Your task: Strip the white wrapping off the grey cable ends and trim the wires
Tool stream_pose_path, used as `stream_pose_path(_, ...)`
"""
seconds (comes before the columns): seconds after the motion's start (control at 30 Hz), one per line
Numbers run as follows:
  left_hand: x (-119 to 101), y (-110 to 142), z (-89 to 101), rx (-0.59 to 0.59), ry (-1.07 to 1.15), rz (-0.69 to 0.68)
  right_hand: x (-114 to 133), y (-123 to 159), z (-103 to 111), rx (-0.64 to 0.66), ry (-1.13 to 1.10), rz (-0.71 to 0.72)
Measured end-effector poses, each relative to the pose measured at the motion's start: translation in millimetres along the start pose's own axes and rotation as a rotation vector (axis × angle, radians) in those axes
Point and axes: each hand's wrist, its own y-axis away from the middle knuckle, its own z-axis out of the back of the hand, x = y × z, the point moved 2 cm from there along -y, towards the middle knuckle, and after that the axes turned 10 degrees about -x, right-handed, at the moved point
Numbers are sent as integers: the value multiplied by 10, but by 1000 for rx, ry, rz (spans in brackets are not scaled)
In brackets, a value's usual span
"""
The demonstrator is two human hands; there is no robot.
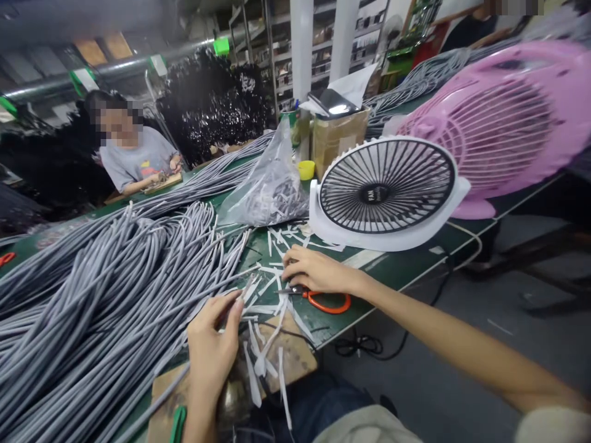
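L hand (215, 329) is pinching, thumb + forefinger together on a thin piece too small to ID, just beside the ends of a big bundle of long round grey cables (115, 277). R hand (314, 269) is curling its fingers over the dark blades of orange-handled metal scissors (329, 301); can't tell if it's gripping anything or touching them. Scissors are lying near the front edge of the green flat tabletop (392, 274), loops pointing R, blades L. Thin flat white strips (252, 372) are lying scattered btwn & around both hands, some sitting on a worn brown wooden board (298, 354) at the front. Cable bundle is filling the L side of the tabletop. Behind the hands, a clear plastic bag of scraps (272, 197) is slumping near a small yellow cup (305, 170) & a brown cardboard box (339, 141). To the R, a round white-framed fan w/ black grille (376, 195) is standing in front of a larger pink plastic fan (503, 123). Across the tabletop, a co-worker in a grey tee (138, 160) is sitting, both hands over a yellowish flat block (165, 184).
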Motion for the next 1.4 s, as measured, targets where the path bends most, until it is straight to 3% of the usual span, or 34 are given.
stream_pose_path(0.17,16,28,11,-54,-7,53,-25,-152,42,130,-18,139)
stream_pose_path(0.23,3,35,31,-101,-16,38,-101,-124,137,125,87,167)
stream_pose_path(0.33,-16,52,65,-160,-84,-26,-219,-43,314,12,158,32)
stream_pose_path(0.43,-33,77,85,-162,-121,-120,-113,9,389,-187,-44,-150)
stream_pose_path(0.53,-68,90,93,-123,-110,-212,229,-34,248,-385,-445,-304)
stream_pose_path(0.67,-137,95,94,-39,-80,-259,673,-225,-125,-317,-922,-463)
stream_pose_path(0.83,-145,105,105,-46,-49,-225,827,-355,-364,-469,-1180,-569)
stream_pose_path(0.93,-112,108,108,-39,-59,-206,858,-343,-437,-494,-1257,-620)
stream_pose_path(1.13,-103,96,97,-48,-43,-161,940,-345,-506,-424,-1316,-663)
stream_pose_path(1.4,-103,95,101,-68,-28,-89,829,-279,-478,-653,-1104,-674)
